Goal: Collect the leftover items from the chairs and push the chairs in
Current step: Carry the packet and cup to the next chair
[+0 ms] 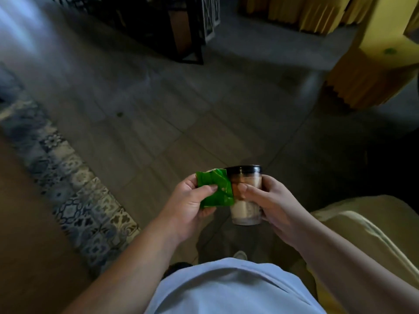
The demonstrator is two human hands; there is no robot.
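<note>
Low in the frame, a pale shirt (231, 288) fills the bottom centre, with both forearms reaching up from it. Just above, the left hand (192, 200) pinches a green wrapper (215, 189) between thumb and fingers; it looks light, thin and crinkly, so a pinch at one edge should do. Touching the wrapper's right edge is a clear cup (246, 196) with a dark lid, wrapped by the right hand (269, 200) around its middle. Some pale drink seems left inside, so it is probably best kept upright and gripped gently on the smooth wall. Farther off, upper right, yellow furniture (362, 87) stands on the grey floor (158, 109); a patterned strip (74, 177) runs at left.
</note>
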